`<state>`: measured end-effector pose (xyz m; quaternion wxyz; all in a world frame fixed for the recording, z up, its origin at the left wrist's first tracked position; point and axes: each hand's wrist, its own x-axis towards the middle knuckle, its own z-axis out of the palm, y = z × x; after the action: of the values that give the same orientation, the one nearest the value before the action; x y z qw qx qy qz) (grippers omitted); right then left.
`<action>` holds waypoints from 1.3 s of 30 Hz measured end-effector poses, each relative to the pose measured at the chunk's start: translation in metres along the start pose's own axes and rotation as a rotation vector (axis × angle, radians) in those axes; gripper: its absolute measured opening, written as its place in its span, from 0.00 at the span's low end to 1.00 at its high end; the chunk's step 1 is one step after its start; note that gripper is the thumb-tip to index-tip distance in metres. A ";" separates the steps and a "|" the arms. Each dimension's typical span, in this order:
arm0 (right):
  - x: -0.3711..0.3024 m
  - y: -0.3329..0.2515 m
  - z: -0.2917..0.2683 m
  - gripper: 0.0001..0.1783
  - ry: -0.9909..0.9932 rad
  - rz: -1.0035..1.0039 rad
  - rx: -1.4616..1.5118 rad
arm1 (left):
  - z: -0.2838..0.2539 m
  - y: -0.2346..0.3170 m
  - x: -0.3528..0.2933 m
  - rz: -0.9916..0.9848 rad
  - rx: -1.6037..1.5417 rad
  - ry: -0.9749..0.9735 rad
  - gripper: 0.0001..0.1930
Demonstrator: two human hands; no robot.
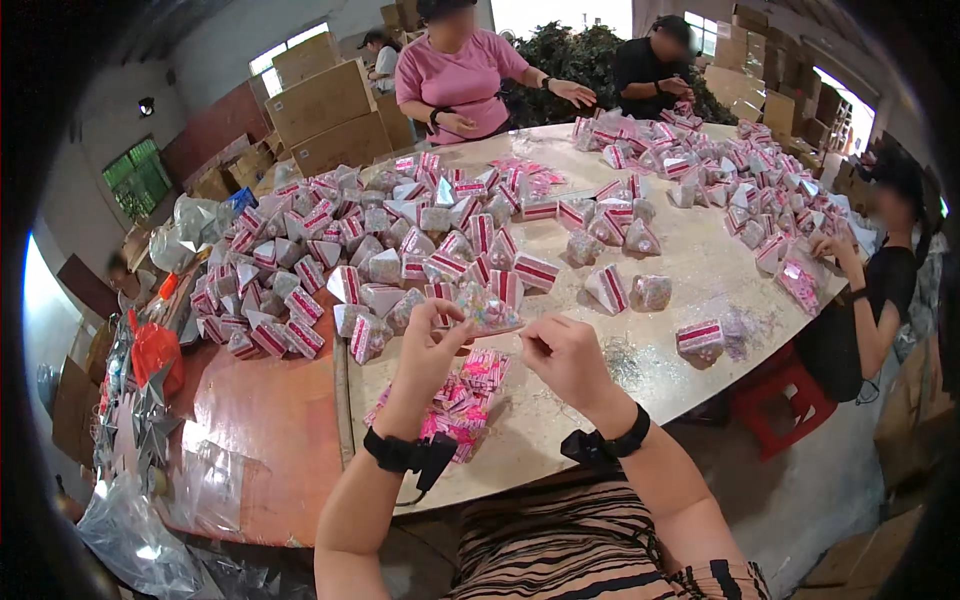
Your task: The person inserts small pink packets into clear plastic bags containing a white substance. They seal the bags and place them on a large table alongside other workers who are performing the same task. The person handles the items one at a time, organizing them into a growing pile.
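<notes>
My left hand is closed on a toy cake slice, a wedge whose top is dotted with pastel beads, and holds it up over the near part of the table. Just right of the wedge, my right hand is closed in a pinch at fingertip height with the slice. Whatever sits between those fingertips is too small to make out. Below my hands lies a heap of small pink-and-white printed tags. Black straps with small devices circle both my wrists. Several finished-looking cake slices with pink layers stand just beyond my hands.
A large pile of cake slices covers the left side, and another the far right. The pale tabletop meets a reddish-brown board. Co-workers stand or sit across and at right. A red stool is under the right edge.
</notes>
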<state>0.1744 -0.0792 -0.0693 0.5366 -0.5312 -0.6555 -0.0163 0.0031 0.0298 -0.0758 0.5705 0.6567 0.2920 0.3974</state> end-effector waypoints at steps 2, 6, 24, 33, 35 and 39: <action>0.005 0.001 0.001 0.04 0.005 -0.015 -0.025 | 0.001 0.004 -0.004 0.034 0.013 -0.013 0.11; 0.011 -0.001 0.001 0.04 0.004 -0.018 -0.033 | 0.002 0.002 -0.007 0.037 -0.005 -0.035 0.11; 0.010 -0.001 -0.007 0.03 -0.053 -0.042 -0.118 | 0.007 -0.001 -0.011 0.139 0.133 -0.046 0.11; 0.012 0.003 -0.012 0.04 -0.098 0.070 0.021 | 0.016 0.023 -0.019 0.262 0.372 -0.039 0.09; 0.012 0.007 -0.014 0.05 -0.121 0.068 0.020 | 0.018 0.028 -0.020 0.285 0.411 -0.039 0.09; 0.012 0.010 -0.016 0.06 -0.164 0.104 0.065 | 0.019 0.030 -0.021 0.289 0.383 -0.046 0.08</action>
<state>0.1943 -0.0760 -0.0599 0.4983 -0.5465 -0.6687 0.0764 0.0067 -0.0028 -0.0505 0.3792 0.7969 0.2519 0.3971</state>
